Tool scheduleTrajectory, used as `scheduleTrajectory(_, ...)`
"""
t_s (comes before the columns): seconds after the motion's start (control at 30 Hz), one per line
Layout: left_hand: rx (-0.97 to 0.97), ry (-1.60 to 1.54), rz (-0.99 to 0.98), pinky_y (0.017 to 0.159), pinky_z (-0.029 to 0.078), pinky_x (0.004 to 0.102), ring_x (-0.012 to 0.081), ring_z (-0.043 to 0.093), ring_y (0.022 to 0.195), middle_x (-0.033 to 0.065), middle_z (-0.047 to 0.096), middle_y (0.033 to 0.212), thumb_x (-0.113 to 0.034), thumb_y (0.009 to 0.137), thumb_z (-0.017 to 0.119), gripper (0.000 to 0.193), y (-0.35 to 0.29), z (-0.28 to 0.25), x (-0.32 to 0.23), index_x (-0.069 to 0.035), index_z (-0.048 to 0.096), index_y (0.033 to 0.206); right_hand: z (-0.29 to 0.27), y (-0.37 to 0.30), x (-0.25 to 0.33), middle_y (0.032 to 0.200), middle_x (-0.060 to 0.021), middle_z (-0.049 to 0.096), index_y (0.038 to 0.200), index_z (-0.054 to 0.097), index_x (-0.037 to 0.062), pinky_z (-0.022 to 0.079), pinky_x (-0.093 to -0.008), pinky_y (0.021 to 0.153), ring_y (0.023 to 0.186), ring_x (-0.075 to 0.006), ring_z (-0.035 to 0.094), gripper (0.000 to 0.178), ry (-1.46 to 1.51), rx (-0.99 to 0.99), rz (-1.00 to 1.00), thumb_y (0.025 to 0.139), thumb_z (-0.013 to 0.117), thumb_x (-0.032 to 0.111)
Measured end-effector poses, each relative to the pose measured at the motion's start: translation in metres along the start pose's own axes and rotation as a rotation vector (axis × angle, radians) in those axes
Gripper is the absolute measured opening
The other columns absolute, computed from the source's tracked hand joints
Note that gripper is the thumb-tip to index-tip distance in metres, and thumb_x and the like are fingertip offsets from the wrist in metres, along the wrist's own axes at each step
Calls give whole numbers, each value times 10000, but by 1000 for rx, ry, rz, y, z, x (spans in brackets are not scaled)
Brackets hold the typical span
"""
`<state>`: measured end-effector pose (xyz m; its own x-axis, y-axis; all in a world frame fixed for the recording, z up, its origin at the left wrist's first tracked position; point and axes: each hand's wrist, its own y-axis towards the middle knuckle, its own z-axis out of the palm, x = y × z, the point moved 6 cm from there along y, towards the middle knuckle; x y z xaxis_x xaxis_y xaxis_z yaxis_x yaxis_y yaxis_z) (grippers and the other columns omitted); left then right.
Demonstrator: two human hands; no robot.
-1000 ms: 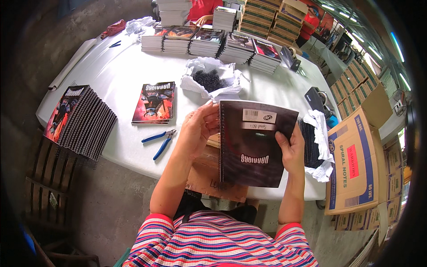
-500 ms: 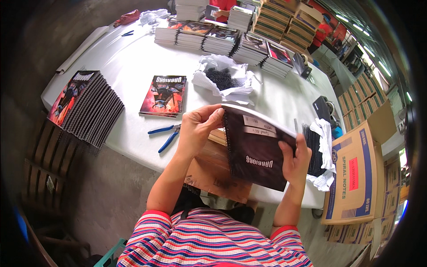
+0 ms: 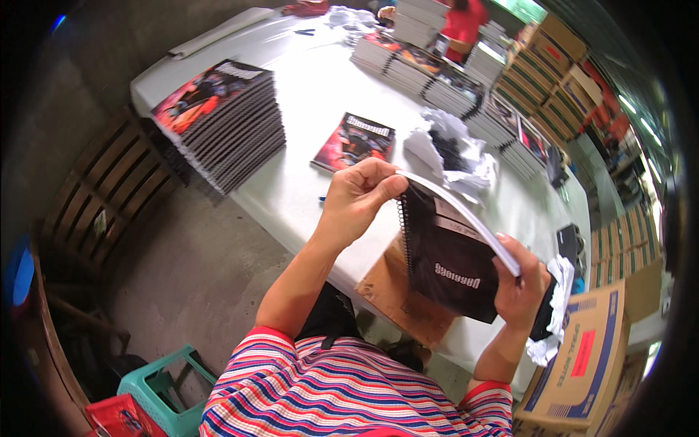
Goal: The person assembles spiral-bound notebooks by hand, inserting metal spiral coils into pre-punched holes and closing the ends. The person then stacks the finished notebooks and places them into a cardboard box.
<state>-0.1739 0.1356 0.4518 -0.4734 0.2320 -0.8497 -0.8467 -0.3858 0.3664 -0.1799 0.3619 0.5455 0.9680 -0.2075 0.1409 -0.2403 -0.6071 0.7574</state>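
I hold a spiral notebook (image 3: 455,262) with a black cover in both hands over the near edge of the white table (image 3: 306,95). My left hand (image 3: 360,200) pinches its upper left corner, by the coil binding. Around the right edge my right hand (image 3: 523,284) is closed, with the thumb on the cover. The notebook bends, so its white page edges show along the top. Beyond my left hand lies a red-covered notebook (image 3: 355,142). Beside it, crumpled white paper (image 3: 473,175) holds black coils (image 3: 449,149). My left hand hides most of the blue-handled pliers.
A tall stack of spiral notebooks (image 3: 240,124) stands at the table's left edge. Several book stacks (image 3: 455,95) line the far side, near a person in red (image 3: 462,29). A large carton (image 3: 579,357) stands at right, a green stool (image 3: 171,390) at lower left.
The view has swung left, so the table things appear shifted right and the green stool shows. The notebook stays in both hands and is now bent more, its page edges showing wider.
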Motion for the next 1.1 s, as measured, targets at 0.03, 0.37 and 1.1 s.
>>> scheduleTrajectory(0.03, -23, 12, 27, 602, 377, 174, 25, 467, 657, -29, 568, 723, -162, 841, 659, 172, -1, -7, -10, 0, 611, 867, 3, 4, -3, 913, -146, 670, 1061, 564, 41, 513, -281, 604, 679, -260, 664, 256, 31, 6, 20, 806, 597, 36)
scheduleTrajectory(0.37, -292, 65, 617, 697, 408, 197, 55, 507, 756, -3, 576, 833, -171, 865, 628, 191, -16, -79, -161, 5, 583, 922, 98, 74, 0, 961, -67, 654, 1106, 567, 4, 498, -281, 755, 861, -141, 618, 430, 633, 133, 255, 705, 718, -33)
scheduleTrajectory(1.1, -855, 354, 496, 896, 376, 285, 181, 495, 1000, 150, 500, 1115, -102, 818, 617, 363, 28, -363, -146, -16, 374, 1074, 366, 229, -29, 1399, -252, 294, 1386, 273, 47, 230, -400, 1076, 1324, -332, 263, 832, 796, 403, 413, 761, 664, 431)
